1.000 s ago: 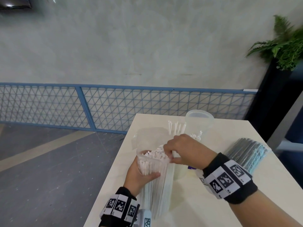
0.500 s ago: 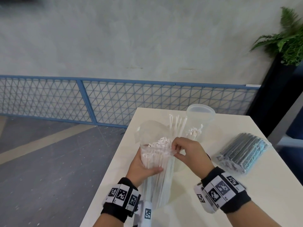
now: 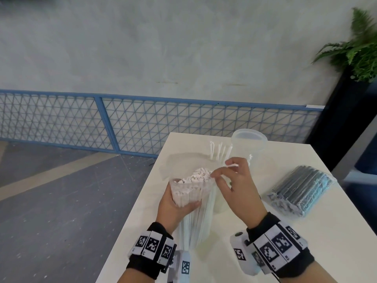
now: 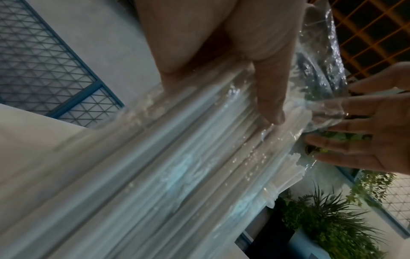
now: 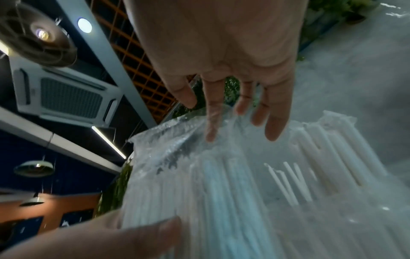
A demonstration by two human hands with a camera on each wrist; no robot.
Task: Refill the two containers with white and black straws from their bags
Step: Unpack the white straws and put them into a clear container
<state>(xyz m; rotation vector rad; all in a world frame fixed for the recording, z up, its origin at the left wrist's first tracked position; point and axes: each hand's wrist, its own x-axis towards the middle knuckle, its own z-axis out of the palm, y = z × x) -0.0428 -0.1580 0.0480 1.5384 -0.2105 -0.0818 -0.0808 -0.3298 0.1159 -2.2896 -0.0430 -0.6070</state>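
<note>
Near the left edge of the white surface [image 3: 240, 231], a clear plastic bag of white paper-wrapped straws [image 3: 191, 193] is held upright, its base resting on the surface. The left hand [image 3: 173, 205] is wrapped around the bag just below its open mouth, thumb across the front. The right hand [image 3: 234, 186] is at the mouth of the bag: in the right wrist view its fingers [image 5: 211, 122] are mostly extended, with the bag's plastic film lying over one of them, and in the left wrist view the film appears pinched at the rim. Whether any straws are also gripped cannot be told.

Toward the far edge, a tall translucent plastic container [image 3: 247, 148] stands empty, and just to its left a few white straws [image 3: 221, 150] stand upright in a second clear container that is largely hidden behind the bag. Toward the right edge, a sealed bag of black straws [image 3: 302, 193] lies flat, untouched.

The step in hand appears to be opening out the white bag for withdrawal. The next move would call for a bunch of white straws to be gripped at their tips, drawn straight up while the bag is steadied, and set into the container already holding white ones.
</note>
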